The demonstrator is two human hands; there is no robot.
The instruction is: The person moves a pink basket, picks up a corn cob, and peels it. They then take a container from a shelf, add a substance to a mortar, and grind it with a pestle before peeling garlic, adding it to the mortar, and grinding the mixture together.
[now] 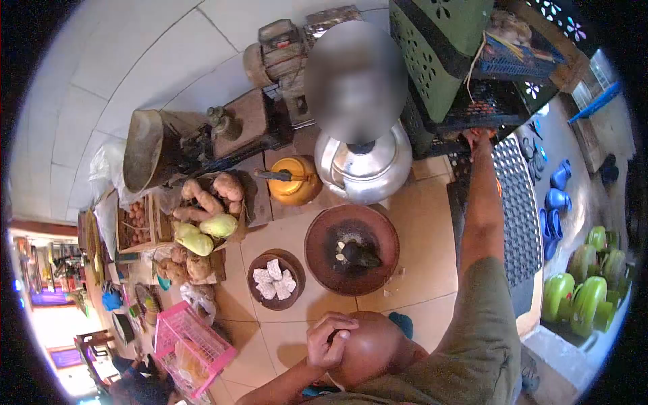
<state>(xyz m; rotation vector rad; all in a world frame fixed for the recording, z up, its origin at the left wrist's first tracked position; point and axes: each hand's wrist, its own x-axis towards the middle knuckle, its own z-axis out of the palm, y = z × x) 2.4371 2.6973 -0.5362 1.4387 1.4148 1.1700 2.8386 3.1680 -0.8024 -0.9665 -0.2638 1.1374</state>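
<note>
Right hand (pixel 478 138) is at the black openwork plastic crate (pixel 506 101), two o'clock; fingers hidden, can't tell its grip. Crate's probably stiff, lightish, best held by the rim. Left hand (pixel 329 339), six o'clock, curls loosely on the bare rounded knee (pixel 372 345).

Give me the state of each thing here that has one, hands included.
Left hand: loosely curled at the bare knee.
Right hand: at the dark crates; grip hidden.
Large brown bowl: upright, dark stone lying inside.
Smaller bowl: upright, holding white pieces.
Silver kettle: upright, lid on.
Yellow kettle: upright.
Wooden box: open, round brown things inside.
Pink basket: open, contents unclear.
</note>
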